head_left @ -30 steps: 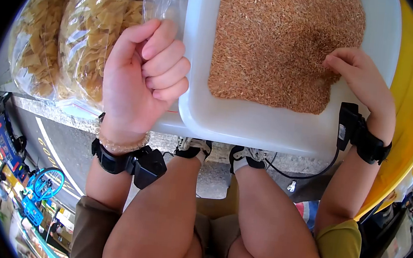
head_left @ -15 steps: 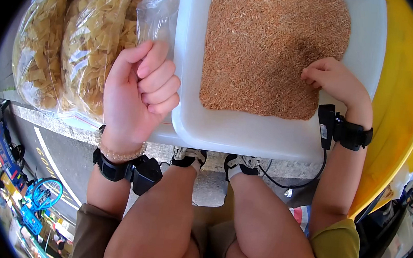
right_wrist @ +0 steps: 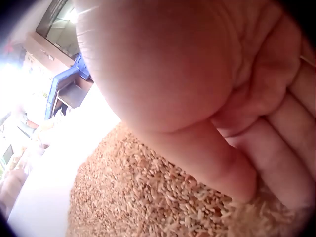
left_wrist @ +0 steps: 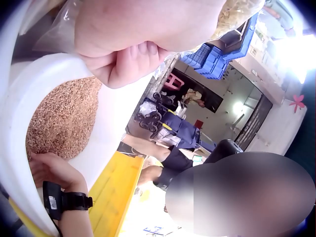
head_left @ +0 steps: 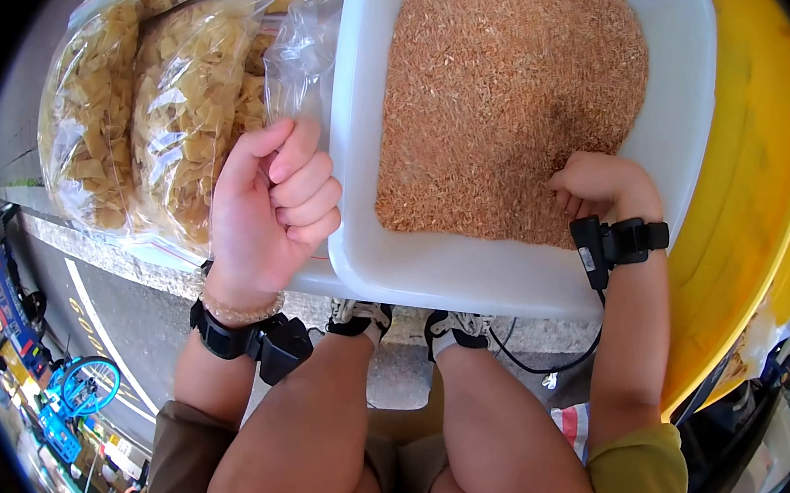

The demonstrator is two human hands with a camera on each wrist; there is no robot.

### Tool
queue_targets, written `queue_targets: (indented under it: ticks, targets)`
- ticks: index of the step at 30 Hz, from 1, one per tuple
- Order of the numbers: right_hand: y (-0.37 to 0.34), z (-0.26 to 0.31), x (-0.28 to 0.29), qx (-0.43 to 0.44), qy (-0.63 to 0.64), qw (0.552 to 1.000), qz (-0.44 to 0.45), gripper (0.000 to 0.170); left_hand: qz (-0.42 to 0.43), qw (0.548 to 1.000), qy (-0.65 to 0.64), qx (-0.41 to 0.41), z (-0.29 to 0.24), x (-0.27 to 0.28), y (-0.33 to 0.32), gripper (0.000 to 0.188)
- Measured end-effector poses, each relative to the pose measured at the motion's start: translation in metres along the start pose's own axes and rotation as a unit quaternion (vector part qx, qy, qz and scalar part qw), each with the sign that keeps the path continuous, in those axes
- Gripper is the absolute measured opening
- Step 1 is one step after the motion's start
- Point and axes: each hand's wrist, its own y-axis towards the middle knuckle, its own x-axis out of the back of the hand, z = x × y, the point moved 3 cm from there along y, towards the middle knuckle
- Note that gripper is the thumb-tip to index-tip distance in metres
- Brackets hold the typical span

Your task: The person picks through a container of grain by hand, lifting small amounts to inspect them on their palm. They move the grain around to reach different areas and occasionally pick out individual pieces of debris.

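Observation:
In the head view, the left hand point(head_left: 275, 206) is raised with curled fingers, in front of a clear plastic bag point(head_left: 304, 52) and left of a white tub point(head_left: 467, 287). Nothing shows inside its curled fingers in the left wrist view. Reddish-brown grain point(head_left: 484, 112) fills much of the tub. The right hand point(head_left: 606, 183) is over the grain's lower right part, palm down, fingertips at the surface. From the right wrist, the thumb point(right_wrist: 197, 153) reaches towards the bent fingers, with blurred grains point(right_wrist: 261, 217) pinched or touched at their tips.
Bags of pale yellow flat pieces point(head_left: 183, 122) lie left of the tub. A large yellow container point(head_left: 748, 185) stands at its right. Knees and shoes are below the tub. Another person point(left_wrist: 163, 163) and blue crates point(left_wrist: 212, 61) appear in the left wrist view.
The right hand has moved left and towards the body over the grain, its wrist bending more. The left hand stays curled, a little lower in view. The head view has shifted, showing more of the bags.

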Motion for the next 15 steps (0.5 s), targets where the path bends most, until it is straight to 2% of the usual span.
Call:
queue_targets:
  ticks: [5,9,11,15]
  targets:
    - [0.006,0.006,-0.009,-0.007,-0.011,0.998,0.063,0.034,0.028,1.000,-0.005,0.001,-0.001,0.002,0.000,0.032]
    - [-0.002,0.025,-0.016,0.017,0.003,0.997,0.076,0.035,0.022,1.000,-0.012,0.000,0.000,0.002,0.000,0.032]
    - [-0.008,0.032,-0.020,0.029,0.092,0.993,0.066,0.034,0.022,1.000,-0.012,-0.003,-0.001,0.002,0.000,0.032]
    - [-0.020,0.046,-0.020,0.039,0.098,0.990,0.093,0.032,0.029,1.000,0.001,-0.003,-0.002,-0.001,0.001,0.032]
